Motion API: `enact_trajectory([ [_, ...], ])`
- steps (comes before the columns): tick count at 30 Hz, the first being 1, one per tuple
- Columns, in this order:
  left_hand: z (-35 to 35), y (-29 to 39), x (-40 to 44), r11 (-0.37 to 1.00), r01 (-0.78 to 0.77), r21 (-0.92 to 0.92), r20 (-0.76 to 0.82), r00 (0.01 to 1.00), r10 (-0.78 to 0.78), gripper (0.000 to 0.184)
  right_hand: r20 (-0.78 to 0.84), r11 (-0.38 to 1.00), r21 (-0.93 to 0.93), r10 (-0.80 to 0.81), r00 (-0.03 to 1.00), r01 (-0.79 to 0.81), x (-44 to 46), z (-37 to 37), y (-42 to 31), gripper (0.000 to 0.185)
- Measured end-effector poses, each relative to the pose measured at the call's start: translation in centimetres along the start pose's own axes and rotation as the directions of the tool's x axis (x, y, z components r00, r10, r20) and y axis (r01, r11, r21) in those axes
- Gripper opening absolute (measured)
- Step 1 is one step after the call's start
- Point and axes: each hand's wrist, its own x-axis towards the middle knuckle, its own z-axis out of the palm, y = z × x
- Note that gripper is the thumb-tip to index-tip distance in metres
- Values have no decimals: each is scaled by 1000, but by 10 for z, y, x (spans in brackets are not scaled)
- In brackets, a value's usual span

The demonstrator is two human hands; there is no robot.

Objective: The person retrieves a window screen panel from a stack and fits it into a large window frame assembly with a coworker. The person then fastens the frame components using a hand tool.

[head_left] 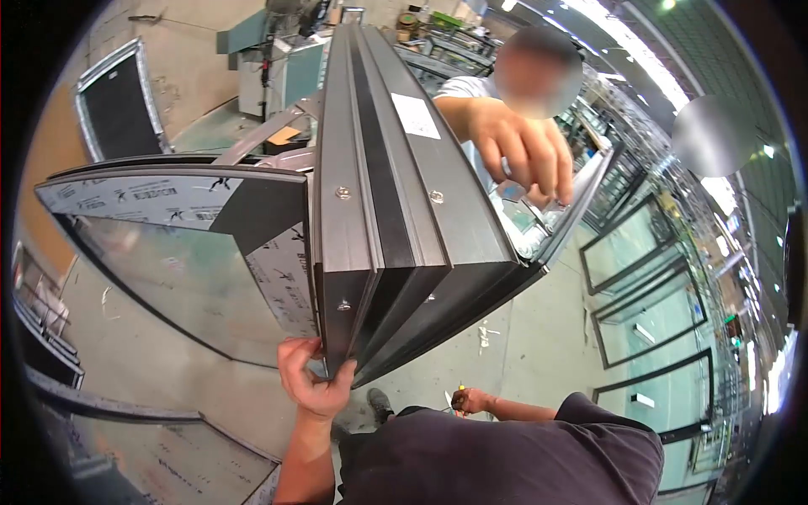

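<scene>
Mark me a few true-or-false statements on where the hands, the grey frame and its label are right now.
1. The left hand grips the lower end of the grey frame. True.
2. The right hand is also on the grey frame. False: it is held low beside the dark shirt, away from the frame, with a small tool in it.
3. The co-worker's hand has a ring on one finger. True.
4. The white label is stuck on the floor. False: it is on the upper part of the grey frame.
5. The panel to the left of the grey frame carries printed film. True.
</scene>
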Motion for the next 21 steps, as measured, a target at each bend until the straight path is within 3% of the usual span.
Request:
enact_trajectory([
  [2,-3,-4,-4,1000,4,-17,20,1000,-4,52,-28,999,22,44,999,-43,-2,22,12,23],
  [4,-3,-7,-5,1000,4,-20,40,999,-4,51,43,929,210,304,952,-306,-7,22,0,30],
  [5,-4,-6,-5,1000,20,-21,49,999,-19,50,-29,998,67,8,1000,-6,-5,33,21,27],
  [7,-6,-5,-5,999,36,-24,59,998,-35,50,73,939,211,261,963,-270,-20,-6,-29,25],
  [8,-6,-5,-4,1000,24,-17,67,998,-23,49,49,971,-208,-106,993,114,-18,-4,-16,24],
  [12,-4,-7,-6,999,34,-24,59,998,-32,48,-13,985,-166,-50,999,47,-13,2,-5,24],
  [14,-3,-5,-8,998,46,-32,53,998,-45,49,-57,943,-283,-198,979,174,-10,2,-1,25],
  [15,-3,-5,-7,997,66,-38,48,997,-64,49,-48,992,70,111,993,-107,-14,-4,-16,27],
  [18,-6,-3,-6,999,48,-17,64,997,-47,49,-144,964,-257,26,989,-63,-15,5,2,27],
  [19,-7,0,-8,994,104,-38,90,991,-100,50,-208,889,206,448,869,-409,-21,0,-15,27],
  [21,-11,-1,-11,998,39,-50,55,998,-37,49,-255,807,281,585,770,-520,-32,-8,-22,24],
])
